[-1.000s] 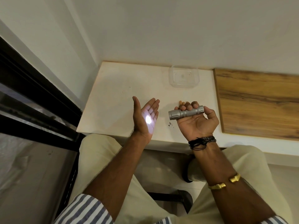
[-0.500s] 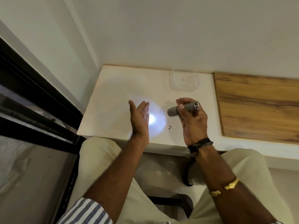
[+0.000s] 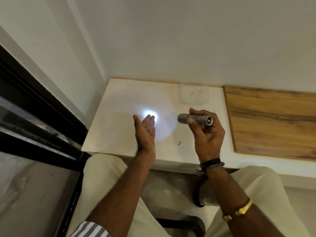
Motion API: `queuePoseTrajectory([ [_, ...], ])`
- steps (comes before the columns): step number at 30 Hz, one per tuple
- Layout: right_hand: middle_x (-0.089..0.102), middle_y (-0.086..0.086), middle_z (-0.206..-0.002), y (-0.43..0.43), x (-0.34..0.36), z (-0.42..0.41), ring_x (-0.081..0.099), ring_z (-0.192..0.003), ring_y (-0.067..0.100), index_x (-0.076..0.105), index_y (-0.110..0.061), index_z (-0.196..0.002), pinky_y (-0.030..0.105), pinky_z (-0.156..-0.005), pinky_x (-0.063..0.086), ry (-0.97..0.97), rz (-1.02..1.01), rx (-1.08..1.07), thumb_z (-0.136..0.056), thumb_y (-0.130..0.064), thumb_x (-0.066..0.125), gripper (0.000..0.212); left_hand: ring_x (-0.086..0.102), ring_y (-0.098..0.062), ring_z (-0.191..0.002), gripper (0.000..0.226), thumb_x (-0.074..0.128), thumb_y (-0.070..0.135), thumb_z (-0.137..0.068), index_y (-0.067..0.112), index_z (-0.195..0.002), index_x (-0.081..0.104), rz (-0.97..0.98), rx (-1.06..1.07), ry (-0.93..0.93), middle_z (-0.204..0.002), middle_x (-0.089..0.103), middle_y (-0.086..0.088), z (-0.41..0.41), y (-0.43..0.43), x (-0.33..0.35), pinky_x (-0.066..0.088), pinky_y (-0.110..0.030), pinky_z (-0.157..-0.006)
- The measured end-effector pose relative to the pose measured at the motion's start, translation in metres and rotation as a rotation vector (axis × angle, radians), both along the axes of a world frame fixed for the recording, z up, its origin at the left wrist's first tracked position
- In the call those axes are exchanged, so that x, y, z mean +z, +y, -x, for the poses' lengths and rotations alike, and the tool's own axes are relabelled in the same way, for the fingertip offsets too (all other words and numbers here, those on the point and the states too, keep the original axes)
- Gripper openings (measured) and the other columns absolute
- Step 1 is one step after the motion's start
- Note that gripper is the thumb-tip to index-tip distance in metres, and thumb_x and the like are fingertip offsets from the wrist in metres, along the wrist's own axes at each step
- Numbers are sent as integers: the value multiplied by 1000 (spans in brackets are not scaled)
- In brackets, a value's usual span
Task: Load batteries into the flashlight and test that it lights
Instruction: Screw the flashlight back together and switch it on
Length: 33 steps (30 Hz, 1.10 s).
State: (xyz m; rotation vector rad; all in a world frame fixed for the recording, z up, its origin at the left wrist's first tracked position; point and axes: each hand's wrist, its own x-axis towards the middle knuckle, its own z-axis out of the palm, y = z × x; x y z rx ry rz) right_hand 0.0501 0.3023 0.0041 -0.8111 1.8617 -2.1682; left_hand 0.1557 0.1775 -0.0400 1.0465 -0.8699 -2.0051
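A small silver flashlight [image 3: 196,119] is lit, held level above the white tabletop [image 3: 123,106] with its lens pointing left. My right hand [image 3: 207,134] is shut on it, the thumb over the barrel and the tail cap facing me. A bright white spot falls on the fingertips of my left hand [image 3: 145,132] and on the table just behind them. That hand stands edge-up, open and flat, palm facing right, a short way left of the flashlight. It holds nothing.
A clear, shallow plastic container [image 3: 194,95] sits at the table's back edge against the wall. A wooden panel [image 3: 273,122] adjoins the table on the right. A dark-framed window [image 3: 34,120] runs along the left. My knees are under the table's front edge.
The bright spot has slid from my left palm to the fingertips and onto the table. My right hand has turned the flashlight, so its tail cap now faces me.
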Motion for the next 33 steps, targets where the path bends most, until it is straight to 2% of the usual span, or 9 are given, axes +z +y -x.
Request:
queuePoseTrajectory([
  [2,75,4,-111,1,1,-1,71,-110,22,66,-3,-111,44,-95,58,31,-33,-59,-86,-11,79,29,45,-21,-144,81,19,70,-99,12,-149,45,0,1,-3,-152,52,-6,0,0,0,27,-40,-124],
  [5,72,5,-123,1,1,-1,67,-120,19,68,-2,-114,36,-100,55,109,-42,-102,-86,-7,79,30,45,-23,-143,81,17,69,-99,12,-150,44,1,-7,-9,-151,53,-6,0,2,-1,27,-41,-124],
  [9,66,9,-134,-1,0,0,58,-133,24,68,3,-112,32,-109,48,143,30,-36,-85,4,76,28,48,-23,-141,83,19,71,-99,11,-149,45,-8,-14,20,-149,55,-7,0,1,0,31,-37,-121],
  [12,66,15,-133,-2,4,1,59,-132,24,68,1,-111,35,-108,49,105,58,26,-85,3,75,26,51,-22,-139,84,21,72,-98,11,-148,47,-11,-22,47,-147,57,-7,0,1,0,33,-35,-119],
  [15,70,14,-126,-3,7,1,65,-123,27,65,-2,-114,44,-103,54,-14,68,47,-90,-1,72,26,50,-20,-139,84,20,72,-98,11,-147,48,-7,-34,56,-149,56,-6,0,0,0,33,-35,-120],
  [19,70,13,-111,-3,9,3,65,-112,31,61,-14,-111,66,-99,50,-376,163,26,-93,-20,67,20,45,-22,-144,82,17,71,-99,12,-147,48,-14,-41,45,-152,52,-7,1,-2,1,27,-36,-124],
  [21,68,13,-107,-2,7,8,64,-110,29,59,-19,-108,64,-98,50,-460,170,16,-94,-22,64,15,43,-22,-145,83,16,69,-99,10,-149,45,-13,-39,49,-153,51,-8,1,-2,2,25,-37,-125],
  [28,67,10,-104,-2,-2,18,66,-96,19,60,-22,-105,41,-90,52,-282,106,-12,-98,-10,63,14,44,-23,-144,82,19,69,-99,9,-149,45,-20,-54,45,-151,53,-8,1,0,3,25,-39,-125],
  [33,55,5,-80,-1,4,21,58,-77,22,58,-19,-86,42,-90,46,-718,357,133,-92,-17,55,7,43,-25,-145,87,23,73,-96,8,-148,46,-81,-134,76,-151,52,-11,3,3,7,23,-40,-125],
])
